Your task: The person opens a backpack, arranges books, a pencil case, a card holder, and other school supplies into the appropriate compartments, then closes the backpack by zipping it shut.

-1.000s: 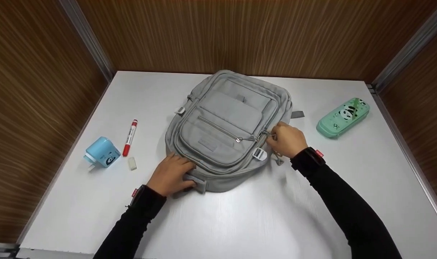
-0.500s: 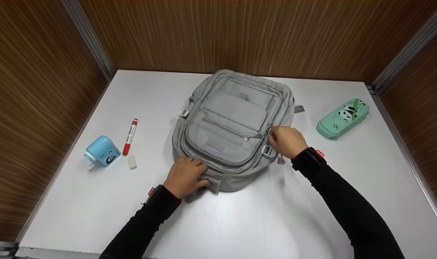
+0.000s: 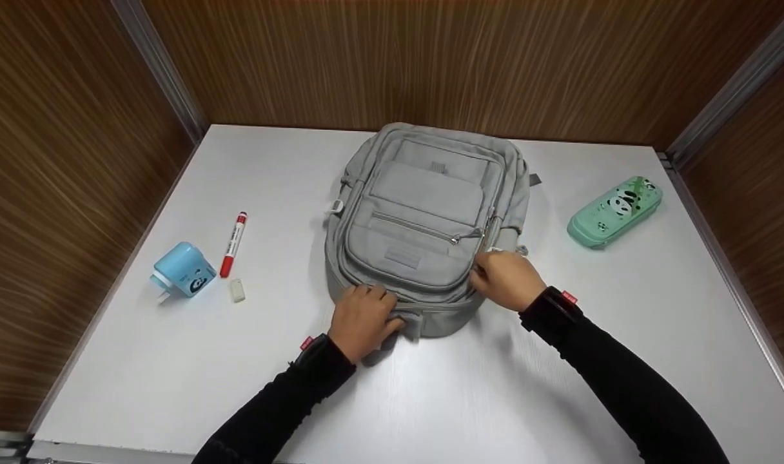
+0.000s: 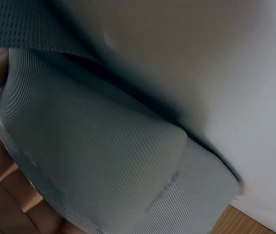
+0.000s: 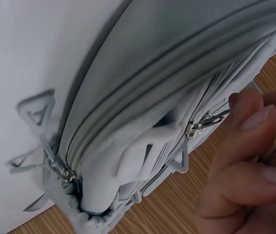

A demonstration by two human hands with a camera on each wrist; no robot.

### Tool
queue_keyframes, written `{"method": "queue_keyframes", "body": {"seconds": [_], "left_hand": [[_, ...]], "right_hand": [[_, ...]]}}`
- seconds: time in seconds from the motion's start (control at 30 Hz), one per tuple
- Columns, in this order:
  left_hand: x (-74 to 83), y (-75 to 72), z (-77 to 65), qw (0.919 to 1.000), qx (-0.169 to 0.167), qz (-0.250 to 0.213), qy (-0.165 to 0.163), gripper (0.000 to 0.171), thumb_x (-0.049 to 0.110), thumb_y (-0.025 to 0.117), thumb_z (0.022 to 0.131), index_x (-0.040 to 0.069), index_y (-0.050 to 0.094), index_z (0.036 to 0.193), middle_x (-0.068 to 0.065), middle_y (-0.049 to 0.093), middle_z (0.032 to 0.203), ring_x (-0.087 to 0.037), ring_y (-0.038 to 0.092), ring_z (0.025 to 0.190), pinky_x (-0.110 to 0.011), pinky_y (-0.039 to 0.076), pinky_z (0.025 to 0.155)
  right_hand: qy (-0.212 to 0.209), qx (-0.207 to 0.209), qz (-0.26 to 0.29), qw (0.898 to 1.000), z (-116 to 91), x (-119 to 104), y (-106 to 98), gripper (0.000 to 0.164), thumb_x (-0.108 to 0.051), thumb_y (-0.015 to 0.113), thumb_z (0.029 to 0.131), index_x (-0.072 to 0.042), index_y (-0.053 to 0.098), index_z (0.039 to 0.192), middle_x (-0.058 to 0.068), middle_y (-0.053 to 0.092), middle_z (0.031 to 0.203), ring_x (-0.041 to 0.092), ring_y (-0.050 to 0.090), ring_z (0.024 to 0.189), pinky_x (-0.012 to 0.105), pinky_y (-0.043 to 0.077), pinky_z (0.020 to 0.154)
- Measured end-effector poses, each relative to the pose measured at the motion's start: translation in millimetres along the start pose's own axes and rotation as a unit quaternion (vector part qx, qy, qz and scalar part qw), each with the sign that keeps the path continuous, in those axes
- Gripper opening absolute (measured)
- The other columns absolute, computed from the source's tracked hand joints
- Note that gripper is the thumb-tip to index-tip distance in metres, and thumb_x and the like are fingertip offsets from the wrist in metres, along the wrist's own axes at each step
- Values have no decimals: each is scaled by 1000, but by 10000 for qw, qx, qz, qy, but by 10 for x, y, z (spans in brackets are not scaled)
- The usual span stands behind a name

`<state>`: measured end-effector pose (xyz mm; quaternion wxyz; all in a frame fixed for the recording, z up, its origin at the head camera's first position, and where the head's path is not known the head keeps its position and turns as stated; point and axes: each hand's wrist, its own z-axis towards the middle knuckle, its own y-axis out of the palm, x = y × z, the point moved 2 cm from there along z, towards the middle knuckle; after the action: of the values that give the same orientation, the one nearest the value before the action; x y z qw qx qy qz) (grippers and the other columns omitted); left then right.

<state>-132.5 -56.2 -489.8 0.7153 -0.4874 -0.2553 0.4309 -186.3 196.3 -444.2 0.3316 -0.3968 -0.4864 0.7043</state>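
Observation:
A grey backpack [image 3: 424, 193] lies front side up on the white table. At its near edge, my left hand [image 3: 363, 322] grips the bottom; the left wrist view shows the thumb and fingers either side of a ribbed grey flap of fabric [image 4: 89, 146]. My right hand [image 3: 508, 280] is at the lower right side of the bag, along the zipper line. Close up in the right wrist view, its fingertips pinch a zipper pull [image 5: 211, 119] beside the metal slider. Two pale triangular pulls hang elsewhere on the bag, one of them a grey tab [image 5: 36, 111].
To the right lies a green pencil case [image 3: 614, 211] with a panda print. Left of the bag are a red-capped marker [image 3: 234, 245], a small whitish eraser-like block [image 3: 237, 290] and a light blue panda-printed container [image 3: 186, 270]. Wood-grain panels [image 3: 392, 64] border the table.
The backpack's near end has swung right, together with my left hand. My right hand has come down along the side zipper towards the bottom corner.

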Motion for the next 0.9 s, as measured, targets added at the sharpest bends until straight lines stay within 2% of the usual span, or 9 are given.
{"method": "queue_keyframes", "body": {"seconds": [0.13, 0.37, 0.6, 0.77, 0.83, 0.9], "left_hand": [[189, 40, 73, 9995, 84, 271, -131, 40, 57, 69, 79, 18, 68, 88, 4, 68, 82, -18, 64, 73, -31, 46, 63], [541, 102, 231, 9962, 360, 782, -148, 42, 60, 70, 77, 18, 65, 82, 5, 65, 76, -15, 63, 65, -29, 49, 61], [761, 134, 375, 9958, 121, 883, -199, 38, 56, 70, 80, 18, 65, 82, 4, 63, 74, -13, 61, 61, -28, 48, 53], [854, 132, 413, 9949, 322, 952, -27, 38, 58, 68, 81, 20, 65, 82, 5, 63, 73, -12, 60, 60, -26, 45, 50], [822, 97, 405, 9951, 347, 903, 227, 41, 61, 63, 83, 20, 64, 83, 6, 62, 74, -12, 60, 60, -26, 45, 52], [710, 27, 395, 9962, 299, 597, 558, 46, 65, 57, 86, 19, 64, 85, 6, 64, 78, -13, 62, 64, -27, 48, 57]], "right_hand": [[-39, -89, 149, 9998, -63, -38, 35, 30, -11, 60, 82, -15, 41, 59, -7, 37, 58, 13, 40, 55, 29, 33, 51], [-83, -117, 239, 9996, -152, -84, 42, 29, -11, 62, 80, -16, 43, 59, -10, 35, 57, 10, 37, 53, 27, 31, 50], [-133, -119, 471, 9987, -195, -115, 38, 27, -10, 63, 78, -15, 44, 60, -10, 35, 56, 9, 36, 51, 25, 30, 48], [-19, -227, 632, 9977, -191, -44, 35, 24, -10, 63, 79, -15, 47, 61, -10, 38, 56, 9, 37, 51, 25, 30, 49], [137, -270, 679, 9972, -186, 29, 23, 22, -11, 62, 80, -14, 49, 63, -9, 38, 56, 9, 38, 51, 25, 30, 50], [334, -262, 730, 9964, -189, 127, -1, 20, -11, 62, 82, -14, 52, 65, -8, 40, 56, 10, 38, 52, 26, 30, 50]]}}
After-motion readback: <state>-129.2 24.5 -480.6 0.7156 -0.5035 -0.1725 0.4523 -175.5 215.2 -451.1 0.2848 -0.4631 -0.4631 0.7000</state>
